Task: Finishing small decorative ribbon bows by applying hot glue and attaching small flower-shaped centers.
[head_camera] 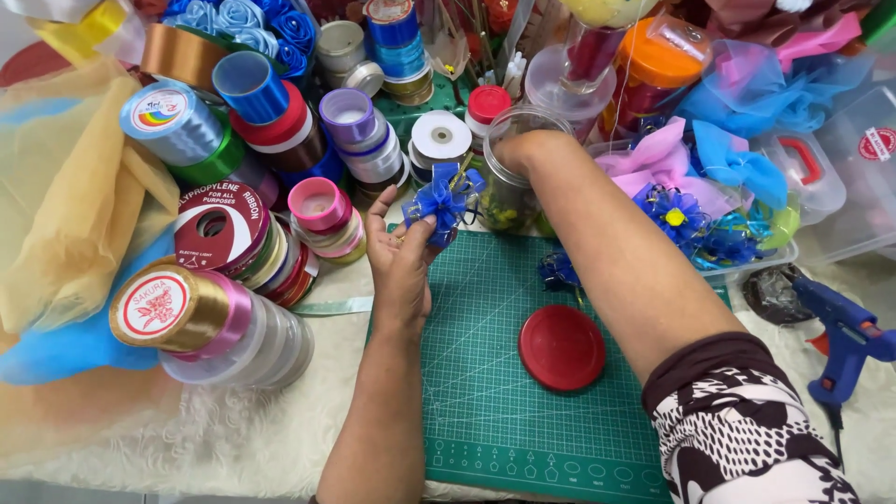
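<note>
My left hand (401, 257) holds a small blue ribbon flower (446, 198) with gold edging, raised over the far edge of a green cutting mat (504, 392). My right hand (523, 151) reaches down into an open clear jar (509, 201) behind the mat; its fingers are hidden inside, so I cannot see whether they hold anything. The jar's round red lid (562, 347) lies flat on the mat under my right forearm. A second small blue ribbon piece (558, 271) rests on the mat beside that forearm.
Many ribbon spools (233, 233) are stacked to the left. Orange and blue tulle (65, 215) is heaped at far left. A tray of finished blue flowers and pink and blue fabric (700, 205) sits at right, with a blue glue gun (845, 331) and clear plastic boxes (859, 177).
</note>
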